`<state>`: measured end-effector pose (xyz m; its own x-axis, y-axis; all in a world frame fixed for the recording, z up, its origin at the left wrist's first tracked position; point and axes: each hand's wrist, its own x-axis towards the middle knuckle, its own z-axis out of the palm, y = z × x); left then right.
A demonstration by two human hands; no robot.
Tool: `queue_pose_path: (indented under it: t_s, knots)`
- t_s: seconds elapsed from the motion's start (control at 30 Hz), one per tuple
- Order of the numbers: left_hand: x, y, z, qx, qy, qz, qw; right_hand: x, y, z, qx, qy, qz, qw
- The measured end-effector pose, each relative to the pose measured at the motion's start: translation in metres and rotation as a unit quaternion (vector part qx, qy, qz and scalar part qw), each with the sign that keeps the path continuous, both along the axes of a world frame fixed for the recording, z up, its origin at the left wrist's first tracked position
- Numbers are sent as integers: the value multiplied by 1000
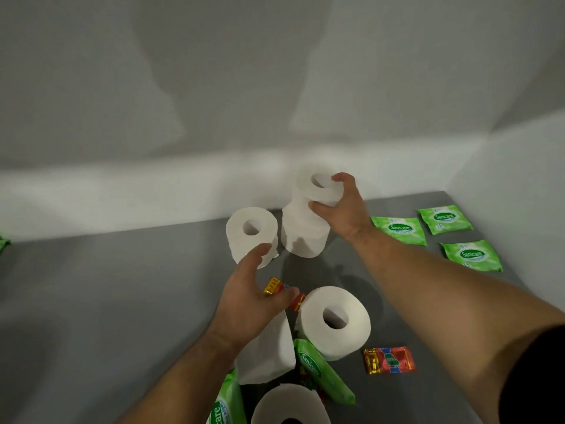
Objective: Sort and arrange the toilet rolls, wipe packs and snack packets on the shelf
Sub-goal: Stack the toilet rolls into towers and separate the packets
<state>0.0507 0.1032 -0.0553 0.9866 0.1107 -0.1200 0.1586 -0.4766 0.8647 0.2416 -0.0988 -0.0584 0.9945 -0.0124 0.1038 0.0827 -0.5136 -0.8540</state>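
Note:
My right hand grips a white toilet roll that sits on top of another roll, forming a stack near the back wall. Beside the stack stands a single roll. My left hand hovers open just in front of that roll, thumb near its lower edge. Closer to me lie more rolls: one upright, one on its side partly under my left wrist, one at the bottom edge. Green wipe packs and a red snack packet lie among them.
Three green wipe packs lie flat in a group at the right on the grey shelf. Another red snack packet shows under my left fingers. White walls close the shelf at the back and right. A green item peeks in at the far left edge.

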Motion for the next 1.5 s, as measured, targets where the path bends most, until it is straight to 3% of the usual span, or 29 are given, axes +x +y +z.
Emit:
queue_pose_path:
  t_s: [0.27, 0.57, 0.83, 1.0, 1.17, 1.43, 1.5]
  knots:
    - [-11, -5, 5, 28, 12, -35, 999, -4, 14, 6, -40, -24, -3, 999]
    - [-19, -5, -5, 38, 12, -61, 997, -7, 18, 1, -70, 13, 20, 997]
    - [-20, -11, -11, 113, -40, -168, 978, -66, -9, 5, -15, 43, 29, 999]
    - [-25, -22, -10, 229, -112, -283, 925, -127, -38, -14, 40, 94, -19, 995]
    - [-29, -31, -7, 340, -94, -388, 851, -202, -68, -31, 87, 136, -49, 986]
    - [-32, -55, 0, 374, -150, -508, 762, -286, -88, -37, 153, 123, -101, 975]
    - [-37, -75, 2, 408, -150, -551, 713, -296, -96, -37, 143, 117, -118, 976]
